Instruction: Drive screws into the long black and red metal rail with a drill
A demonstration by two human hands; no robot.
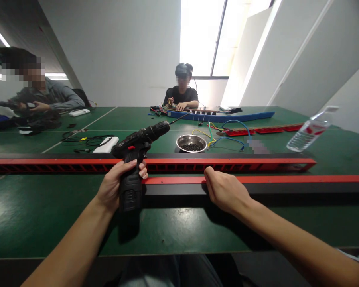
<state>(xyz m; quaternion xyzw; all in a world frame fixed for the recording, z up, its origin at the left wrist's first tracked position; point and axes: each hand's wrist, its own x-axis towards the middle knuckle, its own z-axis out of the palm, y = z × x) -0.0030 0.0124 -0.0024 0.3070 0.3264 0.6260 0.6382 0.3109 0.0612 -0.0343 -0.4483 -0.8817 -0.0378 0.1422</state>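
Note:
A black cordless drill (131,167) is in my left hand (115,181), with the fingers wrapped round its handle and a long thin bit pointing up and to the right. My right hand (224,189) is closed at the red edge of the near red and black rail (173,188); what its fingers hold, if anything, is hidden. Just behind lies a second red rail (185,162) with a row of openings along its side. Beyond that rail stands a round metal bowl (192,137) with many small dark pieces in it.
A clear plastic bottle (309,131) stands at the right. Coloured cables (227,138) and red strips (267,130) lie behind the bowl. A white device (106,144) sits left of it. Farther back are a long blue rail (221,116) and two people seated at the green table (62,223).

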